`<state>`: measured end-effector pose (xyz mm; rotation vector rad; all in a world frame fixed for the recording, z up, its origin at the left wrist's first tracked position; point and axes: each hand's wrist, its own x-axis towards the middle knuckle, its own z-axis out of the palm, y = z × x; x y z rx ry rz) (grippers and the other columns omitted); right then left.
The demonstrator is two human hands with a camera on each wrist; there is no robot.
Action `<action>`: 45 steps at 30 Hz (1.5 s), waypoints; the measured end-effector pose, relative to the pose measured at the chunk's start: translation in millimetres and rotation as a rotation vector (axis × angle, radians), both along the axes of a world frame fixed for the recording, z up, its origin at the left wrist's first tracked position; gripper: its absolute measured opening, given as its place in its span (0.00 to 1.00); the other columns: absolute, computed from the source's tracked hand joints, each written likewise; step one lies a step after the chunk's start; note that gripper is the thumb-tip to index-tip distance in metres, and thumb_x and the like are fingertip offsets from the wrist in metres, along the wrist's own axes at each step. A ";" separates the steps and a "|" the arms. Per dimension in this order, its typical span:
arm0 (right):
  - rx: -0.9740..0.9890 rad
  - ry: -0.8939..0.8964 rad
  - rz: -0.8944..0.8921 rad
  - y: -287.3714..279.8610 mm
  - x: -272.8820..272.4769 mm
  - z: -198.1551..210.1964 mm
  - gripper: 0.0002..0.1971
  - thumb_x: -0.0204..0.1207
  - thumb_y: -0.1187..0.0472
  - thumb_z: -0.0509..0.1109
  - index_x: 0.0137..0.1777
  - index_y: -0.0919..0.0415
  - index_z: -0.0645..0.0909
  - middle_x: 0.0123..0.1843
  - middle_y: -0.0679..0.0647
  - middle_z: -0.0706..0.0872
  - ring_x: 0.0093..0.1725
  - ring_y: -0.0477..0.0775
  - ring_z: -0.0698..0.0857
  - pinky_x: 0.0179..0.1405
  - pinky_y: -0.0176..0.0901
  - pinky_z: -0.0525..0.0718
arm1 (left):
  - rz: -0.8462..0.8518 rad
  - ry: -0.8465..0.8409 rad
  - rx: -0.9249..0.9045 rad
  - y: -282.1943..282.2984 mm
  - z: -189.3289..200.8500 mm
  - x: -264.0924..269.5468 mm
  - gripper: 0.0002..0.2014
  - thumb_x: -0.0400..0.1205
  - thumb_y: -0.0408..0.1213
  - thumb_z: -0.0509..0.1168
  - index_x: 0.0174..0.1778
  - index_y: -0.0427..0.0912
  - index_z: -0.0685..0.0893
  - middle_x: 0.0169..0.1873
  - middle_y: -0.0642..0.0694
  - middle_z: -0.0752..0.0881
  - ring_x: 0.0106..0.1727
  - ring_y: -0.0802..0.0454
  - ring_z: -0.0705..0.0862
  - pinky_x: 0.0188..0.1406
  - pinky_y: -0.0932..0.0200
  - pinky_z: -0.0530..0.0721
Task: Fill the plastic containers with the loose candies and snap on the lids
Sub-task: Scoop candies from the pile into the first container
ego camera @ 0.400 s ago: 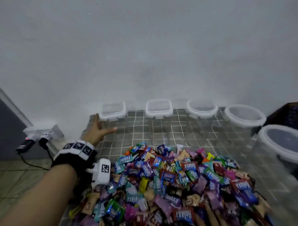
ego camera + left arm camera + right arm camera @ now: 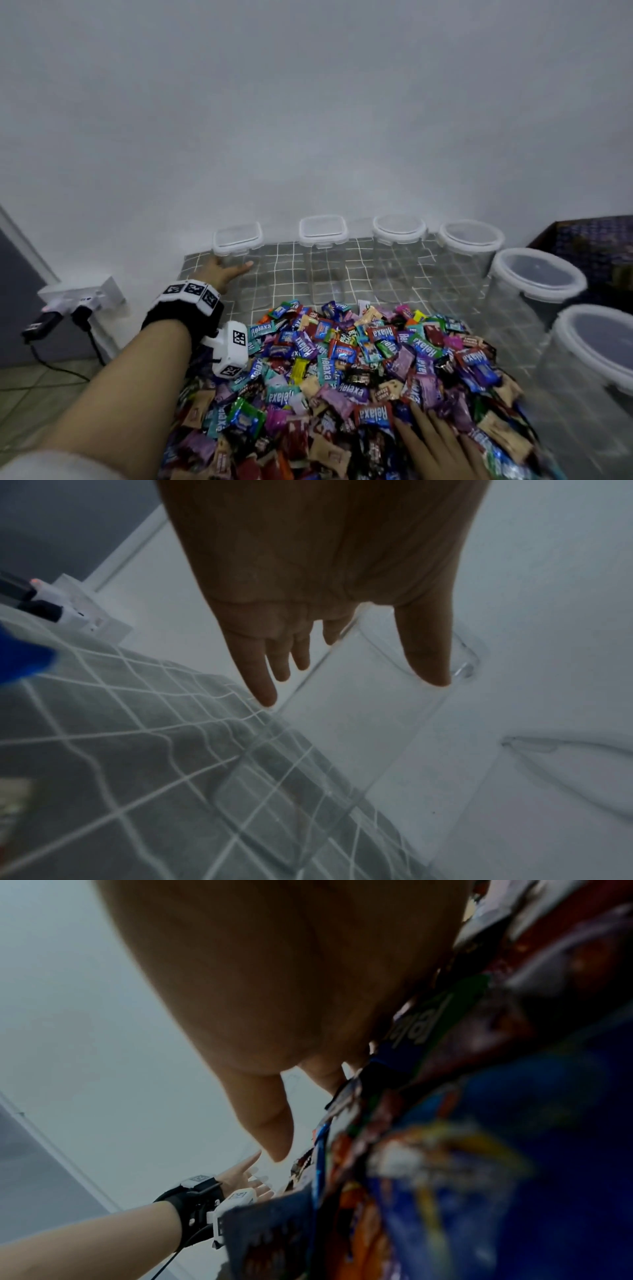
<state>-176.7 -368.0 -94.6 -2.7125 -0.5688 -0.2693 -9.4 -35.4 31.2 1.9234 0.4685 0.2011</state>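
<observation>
Clearly the left hand (image 2: 222, 274), fingers spread and holding nothing, is at the far-left square lidded container (image 2: 238, 260); it should wrap the clear wall low and draw it near without tipping it. The right hand (image 2: 442, 442) lies flat on the candy pile (image 2: 342, 370), grasping nothing.
</observation>
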 end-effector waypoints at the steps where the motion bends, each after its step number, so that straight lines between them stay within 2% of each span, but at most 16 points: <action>1: 0.032 -0.005 0.015 -0.8 2.3 2.0 0.23 0.82 0.43 0.31 0.65 0.34 0.65 0.82 0.33 0.37 0.65 0.44 0.70 0.62 0.45 0.64 | 0.010 -0.042 -0.017 -6.0 4.2 1.4 0.31 0.76 0.35 0.72 0.75 0.38 0.70 0.70 0.38 0.76 0.70 0.40 0.75 0.68 0.44 0.75; 2: 0.057 -0.050 -0.007 -1.7 5.5 6.2 0.22 0.82 0.43 0.31 0.69 0.30 0.61 0.82 0.34 0.37 0.74 0.40 0.62 0.68 0.42 0.59 | 0.018 -0.069 -0.016 -11.7 6.8 2.9 0.30 0.78 0.31 0.70 0.75 0.36 0.69 0.71 0.37 0.76 0.71 0.39 0.74 0.68 0.46 0.74; 4: 0.010 -0.030 0.036 -2.4 6.5 6.9 0.20 0.84 0.44 0.31 0.73 0.28 0.49 0.82 0.34 0.38 0.80 0.33 0.44 0.64 0.39 0.61 | 0.012 -0.100 0.037 -21.3 10.6 2.8 0.29 0.79 0.29 0.68 0.76 0.35 0.67 0.71 0.35 0.74 0.71 0.38 0.74 0.65 0.49 0.74; 8: -0.063 0.084 -0.003 -5.4 6.3 6.0 0.24 0.82 0.41 0.30 0.63 0.35 0.67 0.82 0.32 0.40 0.81 0.35 0.39 0.59 0.45 0.61 | -0.007 -0.114 0.226 -32.8 14.3 -5.9 0.28 0.81 0.34 0.67 0.77 0.36 0.67 0.71 0.34 0.76 0.66 0.33 0.78 0.61 0.51 0.74; 11: -0.112 0.250 -0.055 -7.0 4.7 14.0 0.31 0.74 0.26 0.31 0.61 0.38 0.70 0.73 0.31 0.73 0.80 0.40 0.58 0.56 0.50 0.76 | -0.004 -0.113 0.261 -33.7 12.6 -14.2 0.27 0.82 0.39 0.66 0.76 0.37 0.69 0.70 0.33 0.76 0.66 0.31 0.78 0.64 0.46 0.74; 13: -0.173 0.359 -0.108 -8.4 -3.3 27.9 0.36 0.71 0.24 0.29 0.65 0.40 0.67 0.58 0.40 0.87 0.64 0.44 0.79 0.38 0.51 0.88 | -0.001 -0.142 0.236 -28.9 10.4 -20.3 0.27 0.80 0.43 0.67 0.74 0.39 0.72 0.69 0.34 0.78 0.64 0.34 0.80 0.65 0.42 0.78; 15: -0.301 0.451 -0.102 -5.8 -5.2 47.0 0.57 0.57 0.17 0.22 0.77 0.48 0.61 0.77 0.54 0.70 0.71 0.42 0.75 0.55 0.66 0.83 | 0.031 -0.195 0.205 -25.4 11.0 -28.9 0.25 0.79 0.43 0.69 0.71 0.39 0.75 0.65 0.36 0.82 0.61 0.39 0.82 0.61 0.40 0.81; 17: -0.280 0.514 -0.020 -7.3 -4.2 57.0 0.73 0.28 0.15 0.15 0.82 0.42 0.40 0.78 0.50 0.29 0.82 0.43 0.44 0.78 0.65 0.50 | 0.046 -0.246 0.133 -24.5 13.6 -38.6 0.23 0.80 0.41 0.69 0.70 0.38 0.77 0.60 0.42 0.83 0.57 0.44 0.82 0.57 0.45 0.83; 19: -0.254 0.583 0.006 -5.7 -9.5 62.5 0.75 0.19 0.17 0.14 0.81 0.37 0.34 0.78 0.44 0.23 0.82 0.48 0.34 0.79 0.58 0.38 | 0.035 -0.285 0.071 -25.3 19.3 -51.9 0.22 0.80 0.40 0.69 0.69 0.37 0.77 0.58 0.45 0.82 0.56 0.46 0.81 0.55 0.47 0.84; 23: -0.199 0.580 0.008 -6.3 -17.8 64.2 0.73 0.26 0.13 0.20 0.82 0.39 0.36 0.83 0.44 0.30 0.82 0.51 0.33 0.79 0.57 0.35 | -0.015 -0.378 -0.046 -34.7 35.1 -87.8 0.14 0.80 0.36 0.67 0.61 0.42 0.77 0.49 0.52 0.83 0.50 0.53 0.83 0.51 0.50 0.85; 26: -0.181 0.617 -0.002 -5.3 -20.4 66.5 0.50 0.62 0.19 0.42 0.83 0.42 0.38 0.84 0.46 0.33 0.83 0.52 0.35 0.79 0.57 0.36 | -0.080 -0.430 -0.095 -49.6 45.3 -119.0 0.10 0.81 0.34 0.65 0.57 0.42 0.77 0.44 0.56 0.83 0.42 0.65 0.84 0.39 0.65 0.87; 29: -0.178 0.580 -0.010 -4.3 -22.2 65.8 0.49 0.61 0.23 0.41 0.83 0.43 0.40 0.84 0.46 0.35 0.83 0.52 0.37 0.80 0.57 0.38 | -0.145 -0.437 -0.121 -64.3 50.7 -148.7 0.04 0.81 0.34 0.64 0.49 0.45 0.80 0.44 0.53 0.85 0.37 0.69 0.87 0.32 0.70 0.85; 33: -0.174 0.526 -0.022 -4.9 -23.4 66.1 0.38 0.79 0.37 0.56 0.83 0.44 0.41 0.85 0.48 0.36 0.83 0.52 0.38 0.80 0.56 0.39 | -0.210 -0.408 -0.139 -83.3 49.1 -184.3 0.04 0.78 0.36 0.65 0.47 0.48 0.80 0.42 0.55 0.87 0.40 0.65 0.88 0.32 0.70 0.85; 36: -0.154 0.516 -0.020 -4.1 -22.8 66.1 0.38 0.80 0.38 0.57 0.83 0.45 0.43 0.85 0.49 0.37 0.83 0.53 0.38 0.80 0.57 0.40 | -0.267 -0.363 -0.184 -93.4 45.1 -211.4 0.11 0.73 0.44 0.69 0.49 0.49 0.81 0.40 0.57 0.90 0.43 0.65 0.88 0.33 0.68 0.86; 39: -0.149 0.509 -0.023 -3.4 -22.6 64.7 0.38 0.79 0.38 0.58 0.83 0.46 0.44 0.85 0.50 0.38 0.84 0.53 0.39 0.81 0.58 0.41 | -0.321 -0.327 -0.222 -102.2 38.6 -241.2 0.38 0.53 0.66 0.77 0.53 0.47 0.82 0.46 0.60 0.90 0.48 0.61 0.89 0.34 0.67 0.86; 45: -0.125 0.497 -0.030 -3.3 -22.6 64.4 0.38 0.79 0.39 0.59 0.83 0.46 0.46 0.85 0.49 0.40 0.84 0.52 0.41 0.81 0.57 0.42 | -0.367 -0.189 -0.353 -118.9 14.8 -283.8 0.48 0.42 0.66 0.80 0.55 0.40 0.84 0.46 0.49 0.91 0.46 0.54 0.90 0.31 0.64 0.86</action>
